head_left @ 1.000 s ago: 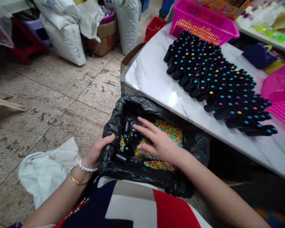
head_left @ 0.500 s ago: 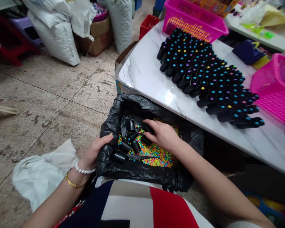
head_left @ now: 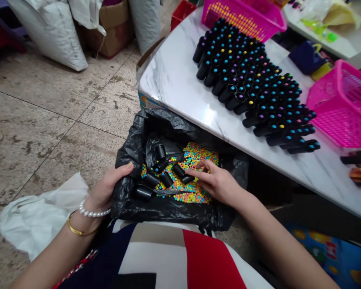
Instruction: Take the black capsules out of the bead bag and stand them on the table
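A black plastic bag lies open on my lap, filled with small multicoloured beads. Several short black tubes lie loose on the beads. My left hand grips the bag's left rim, thumb over the edge. My right hand rests on the beads, its fingertips touching one black tube. On the white marble table lie rows of black tubes with coloured tips.
Pink plastic baskets stand on the table at the right and at the back. White sacks and a cardboard box sit on the tiled floor. A crumpled white bag lies by my left wrist.
My right hand has drawn back toward me across the beads, from spread over the tubes to fingertips on one tube. The left hand keeps its hold on the bag rim.
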Tool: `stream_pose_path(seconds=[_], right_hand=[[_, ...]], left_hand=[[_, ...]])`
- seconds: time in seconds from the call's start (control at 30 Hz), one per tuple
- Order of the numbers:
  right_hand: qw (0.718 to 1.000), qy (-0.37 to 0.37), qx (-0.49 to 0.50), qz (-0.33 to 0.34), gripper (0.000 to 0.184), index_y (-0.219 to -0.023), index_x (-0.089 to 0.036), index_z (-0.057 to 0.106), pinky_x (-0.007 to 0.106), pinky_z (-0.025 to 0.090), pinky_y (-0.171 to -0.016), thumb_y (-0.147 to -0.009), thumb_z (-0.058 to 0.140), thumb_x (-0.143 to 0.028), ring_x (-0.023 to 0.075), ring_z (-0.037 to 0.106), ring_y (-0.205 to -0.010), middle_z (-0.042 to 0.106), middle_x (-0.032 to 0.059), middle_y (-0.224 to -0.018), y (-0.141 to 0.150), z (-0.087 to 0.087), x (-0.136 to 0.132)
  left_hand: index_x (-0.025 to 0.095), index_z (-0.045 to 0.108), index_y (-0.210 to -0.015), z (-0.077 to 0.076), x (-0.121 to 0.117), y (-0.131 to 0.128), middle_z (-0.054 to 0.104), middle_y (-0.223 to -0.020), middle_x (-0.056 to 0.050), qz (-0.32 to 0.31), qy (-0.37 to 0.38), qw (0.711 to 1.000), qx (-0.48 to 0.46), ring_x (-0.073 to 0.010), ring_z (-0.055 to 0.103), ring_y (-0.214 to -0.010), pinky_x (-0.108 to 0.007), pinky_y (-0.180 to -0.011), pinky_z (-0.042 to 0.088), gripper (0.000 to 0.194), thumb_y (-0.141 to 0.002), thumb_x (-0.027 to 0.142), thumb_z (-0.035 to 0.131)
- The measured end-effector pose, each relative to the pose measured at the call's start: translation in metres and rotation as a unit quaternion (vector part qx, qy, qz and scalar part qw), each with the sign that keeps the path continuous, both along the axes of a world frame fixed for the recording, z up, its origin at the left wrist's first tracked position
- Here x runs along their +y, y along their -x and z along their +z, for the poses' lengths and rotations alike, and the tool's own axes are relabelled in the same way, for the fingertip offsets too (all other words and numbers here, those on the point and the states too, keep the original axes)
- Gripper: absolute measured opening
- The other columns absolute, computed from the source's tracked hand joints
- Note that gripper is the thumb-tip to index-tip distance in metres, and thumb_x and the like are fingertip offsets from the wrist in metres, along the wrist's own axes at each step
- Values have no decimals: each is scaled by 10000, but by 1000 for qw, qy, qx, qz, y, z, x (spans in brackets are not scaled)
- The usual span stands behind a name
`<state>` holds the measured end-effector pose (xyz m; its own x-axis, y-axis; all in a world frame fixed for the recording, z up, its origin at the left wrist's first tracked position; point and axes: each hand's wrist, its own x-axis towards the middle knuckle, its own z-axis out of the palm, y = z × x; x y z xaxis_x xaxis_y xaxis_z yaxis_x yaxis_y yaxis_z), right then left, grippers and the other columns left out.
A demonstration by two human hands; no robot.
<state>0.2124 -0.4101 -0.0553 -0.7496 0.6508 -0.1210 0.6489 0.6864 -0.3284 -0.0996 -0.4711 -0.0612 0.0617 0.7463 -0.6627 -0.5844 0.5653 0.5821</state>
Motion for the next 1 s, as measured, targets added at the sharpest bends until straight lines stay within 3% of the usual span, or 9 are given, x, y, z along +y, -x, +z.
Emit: stream_pose_path(seconds=[0.13, 0.33, 0.47, 0.57, 0.67, 0.77, 0.9, 1.0], right_hand=[[1000, -13, 11, 11, 403, -1306, -246, 536, 372, 527, -838, -903, 535, -257, 245, 573, -1061, 539, 135, -1240, 12, -16, -4], [992, 65, 102, -35, 396, -1268, -232, 528, 352, 517, -891, -879, 512, -158, 201, 587, -1056, 568, 107, -1199, 27, -22, -18], [982, 50, 36, -180, 581, -1282, -175, 485, 442, 500, -900, -807, 652, -464, 290, 594, -1060, 599, 151, -1155, 40, -15, -27], [968, 49, -48, -240, 501, -1141, -131, 560, 456, 516, -809, -843, 580, -533, 309, 635, -926, 655, 157, -973, 51, -13, -32], [987, 67, 13, -146, 334, -1169, -162, 551, 414, 487, -875, -877, 579, -320, 268, 592, -1003, 646, 125, -1052, 58, -15, -33], [991, 83, 87, -62, 467, -1295, -206, 472, 406, 457, -917, -841, 551, -131, 240, 543, -1043, 622, 96, -1120, 61, -18, -33], [982, 113, 147, -17, 388, -1197, -227, 538, 400, 468, -914, -830, 536, -102, 219, 550, -1029, 620, 77, -1105, 57, -20, -28], [987, 59, 148, -12, 335, -1168, -232, 571, 409, 475, -921, -859, 501, -123, 223, 550, -1055, 610, 85, -1130, 39, -16, -15]], left_hand=[[160, 755, -927, 0, -1, -1, 766, -757, -79, 3, 25, 1000, 3, -331, 715, -834, -373, -722, 603, 269, -708, 313, 728], [157, 756, -896, 0, -1, -1, 767, -768, -86, 20, 55, 998, 13, -335, 712, -855, -383, -730, 604, 238, -706, 296, 721], [162, 764, -881, -3, -1, -1, 766, -751, -78, 17, 45, 999, 1, -334, 711, -861, -375, -731, 605, 235, -706, 312, 723], [165, 767, -843, -5, 0, -1, 767, -752, -73, 18, 32, 999, -3, -327, 712, -861, -363, -731, 605, 196, -708, 299, 723], [173, 766, -822, -6, -1, 0, 769, -757, -64, 21, 24, 999, -2, -318, 713, -863, -355, -732, 605, 168, -702, 285, 731], [170, 763, -822, -7, -2, 2, 769, -756, -70, 22, 27, 999, -3, -330, 711, -867, -366, -729, 606, 188, -677, 289, 751], [151, 761, -839, -6, -3, 3, 766, -754, -96, 15, 43, 999, -3, -352, 709, -864, -377, -718, 607, 238, -662, 311, 761], [158, 751, -943, -1, -3, 2, 769, -767, -89, 10, 24, 1000, 4, -345, 711, -855, -374, -732, 602, 307, -676, 309, 761]])
